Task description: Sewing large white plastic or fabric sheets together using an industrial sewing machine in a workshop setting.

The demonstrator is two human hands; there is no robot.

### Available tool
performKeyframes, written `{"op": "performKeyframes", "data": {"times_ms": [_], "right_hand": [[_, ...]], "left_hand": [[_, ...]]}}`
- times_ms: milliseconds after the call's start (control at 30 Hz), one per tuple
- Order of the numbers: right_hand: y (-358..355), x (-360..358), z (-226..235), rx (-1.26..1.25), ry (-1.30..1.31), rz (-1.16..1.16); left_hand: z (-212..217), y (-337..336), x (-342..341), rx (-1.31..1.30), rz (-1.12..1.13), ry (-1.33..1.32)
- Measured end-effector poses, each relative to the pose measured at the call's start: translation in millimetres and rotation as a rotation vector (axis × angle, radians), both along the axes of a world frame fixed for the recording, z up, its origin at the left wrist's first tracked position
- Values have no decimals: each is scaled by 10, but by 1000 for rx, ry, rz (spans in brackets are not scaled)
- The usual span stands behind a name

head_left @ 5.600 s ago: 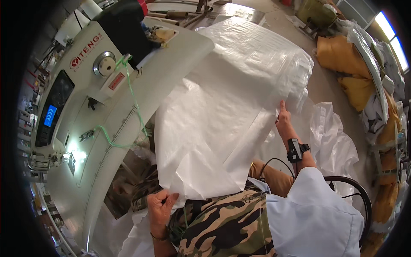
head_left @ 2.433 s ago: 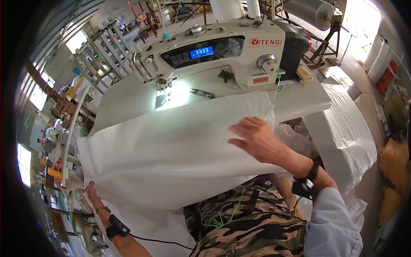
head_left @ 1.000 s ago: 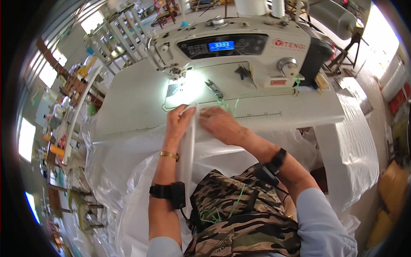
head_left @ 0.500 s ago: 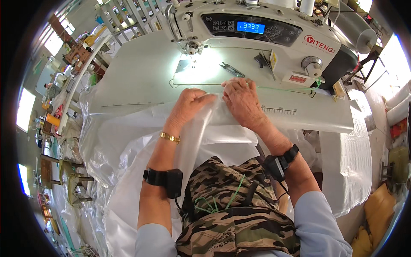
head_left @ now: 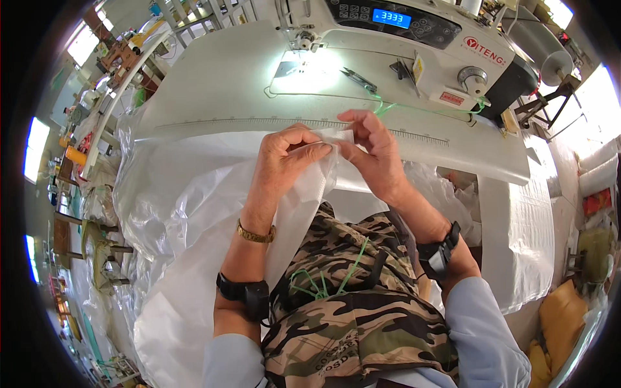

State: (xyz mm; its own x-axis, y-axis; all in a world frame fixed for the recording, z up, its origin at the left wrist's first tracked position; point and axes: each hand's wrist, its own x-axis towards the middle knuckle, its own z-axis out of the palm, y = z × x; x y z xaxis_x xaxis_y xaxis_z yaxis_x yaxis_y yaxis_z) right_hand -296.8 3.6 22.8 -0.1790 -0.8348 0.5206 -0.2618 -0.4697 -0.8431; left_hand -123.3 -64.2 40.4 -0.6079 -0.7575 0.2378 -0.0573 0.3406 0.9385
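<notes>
A large white woven plastic sack (head_left: 194, 213) drapes from the table's front edge down over my lap. My left hand (head_left: 284, 158) pinches a folded edge of the sack, fingers curled on the fabric. My right hand (head_left: 372, 152) grips the same edge just to the right, thumb and fingers closed on it. Both hands sit together at the near edge of the white sewing table (head_left: 220, 84). The sewing machine (head_left: 414, 32) stands beyond, its lit needle area (head_left: 304, 55) apart from my hands.
Small snips (head_left: 359, 79) and green thread (head_left: 388, 103) lie on the table near the machine. More white sack material (head_left: 530, 239) hangs at the right. Yellow sacks (head_left: 563, 317) sit on the floor at lower right. Shelving and stools (head_left: 97, 258) line the left side.
Earlier the sack was spread wide and held apart. My hands came together at the table's near edge and now pinch one folded edge of it.
</notes>
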Motion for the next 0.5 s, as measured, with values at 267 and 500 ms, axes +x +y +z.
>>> {"op": "performKeyframes", "data": {"times_ms": [267, 500], "right_hand": [[390, 139, 201, 83, 115, -47], [466, 169, 296, -2, 275, -41]], "left_hand": [[78, 338, -8, -195, 120, 244], [148, 437, 25, -134, 156, 227]]}}
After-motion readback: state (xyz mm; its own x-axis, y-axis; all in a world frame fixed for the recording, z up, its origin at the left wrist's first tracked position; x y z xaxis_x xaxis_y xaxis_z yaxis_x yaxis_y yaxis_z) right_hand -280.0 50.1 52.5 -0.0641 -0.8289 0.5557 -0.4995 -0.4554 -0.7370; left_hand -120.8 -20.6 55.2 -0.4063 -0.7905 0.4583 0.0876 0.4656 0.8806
